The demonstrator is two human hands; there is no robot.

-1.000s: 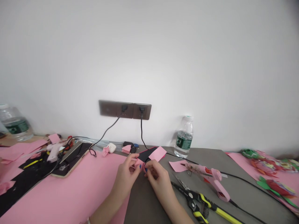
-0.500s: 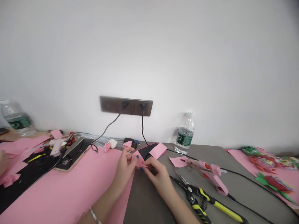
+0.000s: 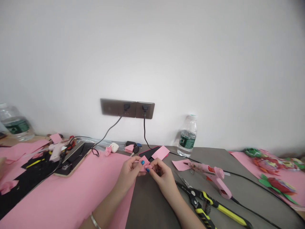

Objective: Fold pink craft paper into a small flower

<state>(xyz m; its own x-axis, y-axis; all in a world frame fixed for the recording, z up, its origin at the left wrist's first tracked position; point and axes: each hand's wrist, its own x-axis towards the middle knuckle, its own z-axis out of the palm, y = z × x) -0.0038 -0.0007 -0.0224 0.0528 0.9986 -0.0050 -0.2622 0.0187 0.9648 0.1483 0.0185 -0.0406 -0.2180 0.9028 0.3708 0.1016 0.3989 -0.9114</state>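
Between my fingertips is a small piece of pink paper (image 3: 144,161), creased and partly hidden by the thumbs. My left hand (image 3: 130,170) pinches its left side, thumb in front. On the other side, my right hand (image 3: 162,173) grips the right edge between thumb and fingers. Both hands are raised a little over the grey table, near the edge of a large pink sheet (image 3: 95,187). Just behind them lies a dark phone-like slab (image 3: 150,153) with a pink paper square (image 3: 160,153) on it.
Right of my hands lie yellow-and-black pliers (image 3: 205,200) and a pink glue gun (image 3: 214,175) with its cord. A water bottle (image 3: 187,136) stands by the wall. Folded paper flowers (image 3: 278,186) are at far right. Left are a phone (image 3: 73,159) and another person's hand (image 3: 2,167).
My left fingers have curled in behind the paper, and the right hand has closed nearer to it. The paper looks more folded. The view has shifted slightly.
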